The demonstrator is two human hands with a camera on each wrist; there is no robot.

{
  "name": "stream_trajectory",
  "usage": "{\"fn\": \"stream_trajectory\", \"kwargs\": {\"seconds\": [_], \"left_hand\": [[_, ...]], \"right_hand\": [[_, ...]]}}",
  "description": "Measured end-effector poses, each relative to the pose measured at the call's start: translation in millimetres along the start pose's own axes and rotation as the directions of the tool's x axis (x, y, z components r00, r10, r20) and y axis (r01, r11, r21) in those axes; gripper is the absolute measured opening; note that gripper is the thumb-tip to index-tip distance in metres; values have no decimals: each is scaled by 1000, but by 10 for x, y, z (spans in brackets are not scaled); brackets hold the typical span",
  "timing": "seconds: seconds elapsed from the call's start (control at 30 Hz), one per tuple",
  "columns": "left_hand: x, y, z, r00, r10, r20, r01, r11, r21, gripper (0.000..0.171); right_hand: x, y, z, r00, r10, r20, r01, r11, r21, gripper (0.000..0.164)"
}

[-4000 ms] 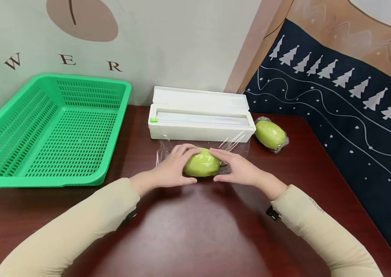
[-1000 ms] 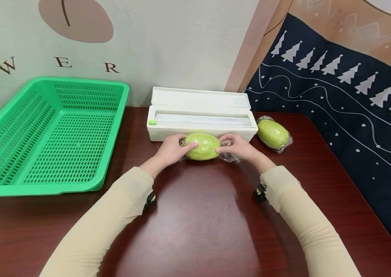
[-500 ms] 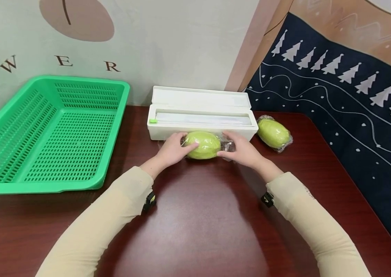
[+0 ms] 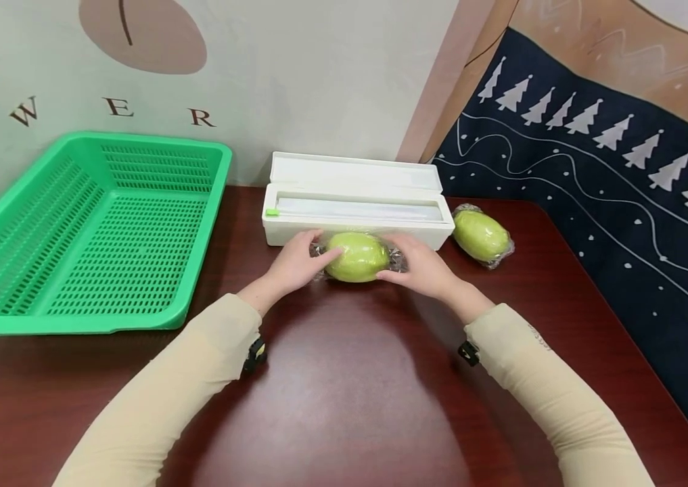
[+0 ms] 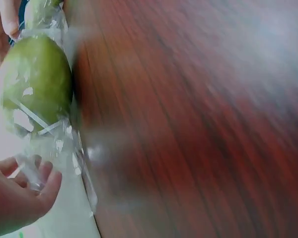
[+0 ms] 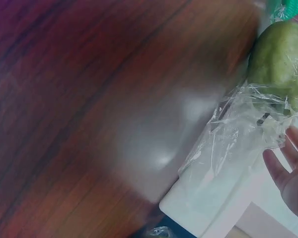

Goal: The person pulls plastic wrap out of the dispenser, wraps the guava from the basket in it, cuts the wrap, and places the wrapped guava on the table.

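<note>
A green oval fruit [image 4: 356,257], like a mango or small melon, lies on its side in clear plastic wrap, just in front of a white wrap dispenser box [image 4: 358,210]. Around its left end curves my left hand [image 4: 292,264], thumb against the fruit. The left wrist view has these fingers curled on a bit of the film [image 5: 35,173]. From the other side, my right hand [image 4: 425,267] holds the gathered film at the right end, thumb below and fingers behind. Loose film [image 6: 223,134] spreads beside those fingers in the right wrist view.
A second wrapped green fruit [image 4: 480,233] lies right of the dispenser. The dispenser's lid [image 4: 356,170] stands up against the wall. A large green plastic basket [image 4: 205,230] stands at the left. The brown table [image 4: 344,399] ends at a dark patterned cloth [image 4: 624,223] on the right.
Over four seconds the fruit has moved back to the dispenser and the film has been gathered at its ends. The right hand spread off the film, then closed in round the right end.
</note>
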State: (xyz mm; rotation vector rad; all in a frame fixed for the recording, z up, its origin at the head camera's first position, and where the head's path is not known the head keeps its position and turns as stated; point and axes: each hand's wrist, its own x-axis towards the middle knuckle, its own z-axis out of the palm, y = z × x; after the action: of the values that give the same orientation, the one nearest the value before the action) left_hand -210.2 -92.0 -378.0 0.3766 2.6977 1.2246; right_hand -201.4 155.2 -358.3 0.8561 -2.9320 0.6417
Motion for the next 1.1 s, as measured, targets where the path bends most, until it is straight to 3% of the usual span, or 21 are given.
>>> {"fn": "stream_trajectory", "kwargs": {"seconds": [0.1, 0.27, 0.47, 0.77, 0.97, 1.1], "left_hand": [[-51, -40, -53, 1000, 9, -6, -9, 1000, -21, 70], [-89, -101, -62, 995, 95, 19, -93, 994, -57, 66], [-114, -112, 0, 976, 202, 79, -203, 979, 5, 68], [-129, -128, -31, 985, 156, 77, -160, 986, 40, 76], [-154, -131, -132, 992, 127, 4, -127, 992, -4, 68], [-167, -146, -164, 994, 111, -3, -111, 993, -38, 65]], "right_hand": [[-6, -39, -16, 1000, -9, -25, 9, 1000, -26, 72], [-10, -51, 2, 999, -42, 2, 42, 997, -63, 67], [-35, -40, 34, 999, -32, 31, 34, 998, -54, 66], [-60, -23, 15, 998, -15, 65, 17, 999, -28, 81], [-75, -41, -25, 998, -9, 58, 11, 1000, -23, 82], [-94, -57, -37, 998, -28, 48, 28, 1000, -10, 81]]}}
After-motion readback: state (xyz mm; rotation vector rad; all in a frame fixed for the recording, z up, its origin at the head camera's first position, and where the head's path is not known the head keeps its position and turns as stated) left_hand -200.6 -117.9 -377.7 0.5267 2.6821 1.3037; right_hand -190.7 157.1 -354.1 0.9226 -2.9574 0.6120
